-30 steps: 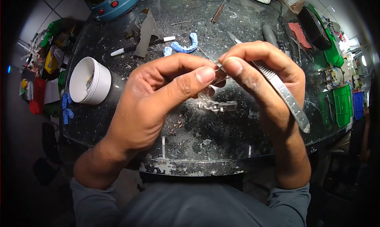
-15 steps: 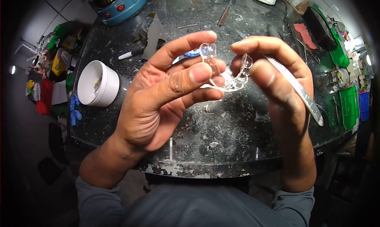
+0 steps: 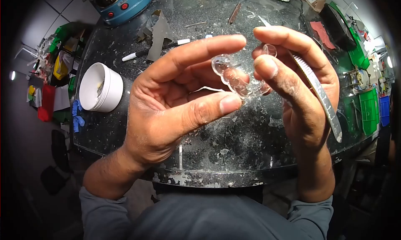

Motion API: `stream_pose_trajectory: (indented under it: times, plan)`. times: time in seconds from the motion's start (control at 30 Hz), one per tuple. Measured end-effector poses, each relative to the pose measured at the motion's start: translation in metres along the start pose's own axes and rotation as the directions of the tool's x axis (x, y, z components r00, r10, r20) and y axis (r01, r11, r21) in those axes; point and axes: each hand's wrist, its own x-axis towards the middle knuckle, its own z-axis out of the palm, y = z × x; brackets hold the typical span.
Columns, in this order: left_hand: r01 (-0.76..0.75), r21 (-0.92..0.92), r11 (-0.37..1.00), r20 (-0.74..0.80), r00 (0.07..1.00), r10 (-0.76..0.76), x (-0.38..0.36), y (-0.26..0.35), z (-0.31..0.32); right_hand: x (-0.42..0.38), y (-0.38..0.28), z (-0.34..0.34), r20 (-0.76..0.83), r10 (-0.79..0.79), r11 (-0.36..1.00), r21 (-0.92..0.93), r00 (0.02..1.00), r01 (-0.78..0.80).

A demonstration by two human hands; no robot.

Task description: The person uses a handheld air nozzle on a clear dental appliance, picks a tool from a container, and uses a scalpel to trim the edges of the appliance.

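Note:
A clear plastic dental aligner (image 3: 222,66) is held up between my hands, over the table. My left hand (image 3: 175,100) curls loosely around its left part: the thumb is at the lower edge, other fingertips are behind the plastic, and the index finger stretches above it. My right hand (image 3: 307,79) pinches the aligner's other end between thumb and index finger. It also carries a scalpel (image 3: 321,93) with a ruler-marked handle, which crosses the palm. The blade points up past the index finger. My fingers hide part of the aligner.
To the left stands a white tub (image 3: 110,89), beside blue scraps (image 3: 78,116). Behind my left hand lie a marker (image 3: 129,56) and grey sheet pieces (image 3: 160,35). A blue machine (image 3: 129,6) is at the back left. Green bins (image 3: 368,112) line the right side.
The aligner has turned and tilted, and its left part sits lower. My left thumb has moved down and right; the index finger reaches further right. My right fingers have closed on the aligner's right end.

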Motion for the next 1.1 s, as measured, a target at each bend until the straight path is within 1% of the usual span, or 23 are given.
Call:
stream_pose_trajectory:
  times: [0.07,0.1,0.13,0.17,0.2,0.23,0.3,0.33,0.37,0.43,0.47,0.5,0.57,0.6,0.63,0.7,0.73,0.77,0.83,0.87,0.93,1.07,1.1]
  plan:
    - [0.001,0.031,1.0,-0.009,1.0,-0.001,0.0,-0.001,0.0,-0.001,-0.001,0.002,0.016,-0.014,0.999,-0.042,1.0,0.014]
    - [-0.081,0.032,0.996,-0.003,0.997,0.082,0.0,-0.004,-0.001,0.0,0.0,0.004,0.017,-0.015,0.999,-0.043,1.0,0.015]
    - [-0.163,0.033,0.986,0.001,0.987,0.163,0.0,-0.007,-0.002,0.0,0.001,0.007,-0.043,-0.056,0.995,-0.086,0.998,0.052]
    - [-0.165,0.032,0.986,-0.002,0.986,0.165,0.0,-0.01,-0.005,0.001,0.001,0.009,-0.099,-0.101,0.987,-0.131,0.99,0.088]
    - [-0.253,0.065,0.965,0.007,0.967,0.253,0.001,-0.012,-0.007,0.003,0.004,0.005,-0.1,-0.177,0.965,-0.215,0.979,0.153]
    - [-0.339,0.097,0.936,0.018,0.941,0.339,0.001,-0.013,-0.009,0.007,0.009,0.003,-0.151,-0.23,0.959,-0.201,0.961,0.198]
    - [-0.366,0.107,0.924,-0.02,0.929,0.37,0.0,-0.01,-0.009,0.01,0.005,-0.018,0.055,-0.288,0.952,-0.097,0.956,0.292]
    - [-0.427,0.206,0.88,0.003,0.9,0.436,0.0,-0.009,-0.01,0.006,0.005,-0.008,-0.069,-0.288,0.958,-0.007,0.955,0.288]
    - [-0.483,0.301,0.823,0.033,0.867,0.497,0.0,-0.008,-0.011,0.005,0.004,-0.01,-0.064,-0.29,0.957,-0.007,0.955,0.291]
    - [-0.493,0.302,0.816,0.019,0.859,0.512,0.0,-0.009,-0.011,0.002,0.004,-0.014,-0.036,-0.292,0.955,-0.074,0.956,0.288]
    - [-0.527,0.314,0.79,0.034,0.838,0.545,0.001,-0.01,-0.012,-0.003,0.003,0.016,-0.112,-0.394,0.917,0.015,0.912,0.398]
    - [-0.56,0.326,0.762,0.051,0.815,0.577,0.002,-0.011,-0.013,-0.008,0.004,0.011,-0.112,-0.395,0.916,0.018,0.912,0.4]
    - [-0.56,0.353,0.75,0.064,0.814,0.577,0.0,-0.008,-0.014,-0.01,0.004,0.004,0.099,-0.366,0.931,0.028,0.925,0.365]
    - [-0.559,0.377,0.739,0.076,0.813,0.577,-0.001,-0.007,-0.015,-0.015,-0.001,0.006,0.148,-0.336,0.934,-0.075,0.93,0.349]
    - [-0.559,0.378,0.738,0.077,0.813,0.577,-0.001,-0.007,-0.015,-0.012,0.001,0.003,0.218,-0.374,0.91,-0.103,0.901,0.402]
    - [-0.551,0.338,0.763,0.053,0.82,0.569,-0.001,-0.008,-0.015,-0.016,-0.004,0.007,0.278,-0.388,0.884,-0.157,0.879,0.44]
    - [-0.551,0.336,0.764,0.052,0.821,0.569,-0.001,-0.008,-0.015,-0.003,0.001,0.0,0.466,-0.428,0.858,-0.06,0.774,0.511]
    - [-0.556,0.351,0.754,0.065,0.817,0.572,-0.001,-0.007,-0.017,-0.003,0.006,0.006,0.421,-0.541,0.748,-0.155,0.728,0.645]
    - [-0.561,0.365,0.743,0.075,0.813,0.577,-0.002,-0.007,-0.019,-0.01,0.011,0.012,0.348,-0.574,0.721,-0.215,0.741,0.659]
    - [-0.567,0.377,0.732,0.079,0.808,0.584,-0.001,-0.006,-0.019,-0.009,0.012,0.012,0.351,-0.572,0.722,-0.214,0.742,0.658]
    - [-0.574,0.389,0.721,0.081,0.801,0.593,-0.002,-0.005,-0.018,-0.005,0.013,0.011,0.354,-0.632,0.605,-0.33,0.69,0.724]
    - [-0.531,0.366,0.764,0.043,0.83,0.556,-0.003,-0.003,-0.016,-0.002,0.012,0.008,0.364,-0.631,0.616,-0.301,0.685,0.727]
    - [-0.516,0.366,0.774,0.028,0.838,0.545,-0.003,-0.003,-0.016,-0.002,0.011,0.007,0.377,-0.612,0.637,-0.285,0.695,0.716]
